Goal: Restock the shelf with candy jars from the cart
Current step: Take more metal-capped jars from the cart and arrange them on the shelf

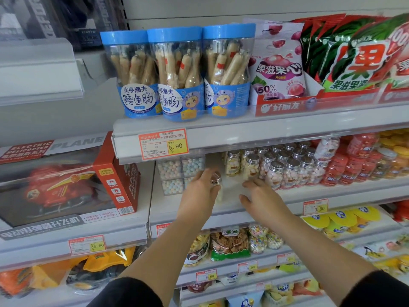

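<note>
Here, left fingers [204, 175] gripping jar [215, 180], right fingers [251, 185] splayed

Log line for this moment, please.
phase: placing | left hand: holds silver-lidded candy jar over bare shelf | right hand: open, empty, near shelved jars

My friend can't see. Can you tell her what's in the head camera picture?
A person's left hand holds a small silver-capped candy jar over a bare spot on the middle shelf, with the open right hand beside it. More silver-capped jars stand in rows to the right; blue-lidded jars stand on the shelf above.
</note>
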`<state>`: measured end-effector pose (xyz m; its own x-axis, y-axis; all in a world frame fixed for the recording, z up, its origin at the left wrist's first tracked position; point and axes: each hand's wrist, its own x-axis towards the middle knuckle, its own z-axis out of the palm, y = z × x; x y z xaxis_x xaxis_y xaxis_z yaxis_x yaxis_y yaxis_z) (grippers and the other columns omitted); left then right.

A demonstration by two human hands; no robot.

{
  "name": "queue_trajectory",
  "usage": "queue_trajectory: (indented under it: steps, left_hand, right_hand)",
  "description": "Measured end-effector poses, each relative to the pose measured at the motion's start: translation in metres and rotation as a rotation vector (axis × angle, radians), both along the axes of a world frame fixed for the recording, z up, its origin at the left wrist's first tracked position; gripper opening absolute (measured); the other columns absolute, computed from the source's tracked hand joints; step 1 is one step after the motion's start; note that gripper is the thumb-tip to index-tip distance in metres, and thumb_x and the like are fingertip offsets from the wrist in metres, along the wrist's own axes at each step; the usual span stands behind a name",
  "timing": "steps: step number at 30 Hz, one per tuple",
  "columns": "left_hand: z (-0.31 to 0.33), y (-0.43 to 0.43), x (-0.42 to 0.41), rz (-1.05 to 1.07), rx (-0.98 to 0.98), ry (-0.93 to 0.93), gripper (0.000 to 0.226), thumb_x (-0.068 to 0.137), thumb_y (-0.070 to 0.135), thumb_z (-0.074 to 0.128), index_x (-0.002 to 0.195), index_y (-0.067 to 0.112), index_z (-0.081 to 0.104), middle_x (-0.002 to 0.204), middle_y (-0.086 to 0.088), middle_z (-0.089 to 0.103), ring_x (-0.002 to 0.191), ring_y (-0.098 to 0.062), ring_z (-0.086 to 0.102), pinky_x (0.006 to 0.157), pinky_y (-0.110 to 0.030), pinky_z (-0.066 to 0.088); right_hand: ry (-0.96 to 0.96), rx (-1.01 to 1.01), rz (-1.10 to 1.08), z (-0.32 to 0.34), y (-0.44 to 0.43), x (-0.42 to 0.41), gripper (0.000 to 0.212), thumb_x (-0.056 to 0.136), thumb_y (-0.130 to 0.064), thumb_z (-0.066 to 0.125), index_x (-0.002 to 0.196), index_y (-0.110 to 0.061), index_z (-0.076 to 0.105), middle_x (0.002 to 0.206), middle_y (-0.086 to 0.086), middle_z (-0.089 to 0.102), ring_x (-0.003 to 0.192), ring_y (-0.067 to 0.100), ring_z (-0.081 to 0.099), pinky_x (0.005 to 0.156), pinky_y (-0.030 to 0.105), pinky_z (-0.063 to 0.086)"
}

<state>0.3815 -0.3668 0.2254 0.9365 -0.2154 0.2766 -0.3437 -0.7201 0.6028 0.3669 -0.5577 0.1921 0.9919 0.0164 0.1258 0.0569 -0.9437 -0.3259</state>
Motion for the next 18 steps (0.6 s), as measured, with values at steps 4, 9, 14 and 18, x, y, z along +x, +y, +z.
queue_trajectory:
  steps: [4,9,14,18]
  left_hand:
    - [0.002,-0.016,0.014,0.02,-0.008,0.034,0.043,0.097,0.028,0.061,0.138,0.025,0.048,0.122,0.0,0.063,0.108,-0.02,0.061,0.083,-0.029,0.048]
    - [-0.008,-0.023,0.02,-0.015,-0.04,0.16,0.051,0.09,0.025,0.07,0.135,0.023,0.047,0.108,0.005,0.058,0.101,-0.016,0.057,0.08,-0.022,0.04]
    - [-0.014,-0.028,0.026,0.045,0.073,0.249,0.043,0.087,0.031,0.072,0.118,0.013,0.047,0.109,-0.004,0.059,0.096,-0.022,0.057,0.073,-0.029,0.041]
    - [-0.015,-0.043,0.029,0.09,0.105,0.243,0.073,0.081,0.05,0.075,0.137,0.014,0.043,0.125,-0.007,0.049,0.106,-0.024,0.055,0.082,-0.031,0.045]
  right_hand:
    - [-0.001,0.004,-0.004,-0.002,-0.002,0.002,0.047,0.099,-0.034,0.049,0.14,-0.011,0.05,0.146,0.007,0.045,0.138,0.027,0.036,0.113,0.038,0.035]
    - [0.01,0.056,0.049,-0.003,-0.007,-0.005,0.047,0.101,-0.034,0.047,0.143,-0.012,0.047,0.152,0.005,0.037,0.143,0.024,0.028,0.113,0.038,0.034]
    - [0.066,-0.004,0.153,-0.007,-0.016,-0.015,0.047,0.101,-0.037,0.047,0.144,-0.018,0.048,0.155,0.003,0.037,0.141,0.022,0.033,0.118,0.034,0.023]
    - [0.079,-0.01,0.183,-0.004,-0.019,-0.016,0.047,0.1,-0.04,0.048,0.143,-0.02,0.049,0.154,0.002,0.038,0.14,0.022,0.034,0.119,0.034,0.023]
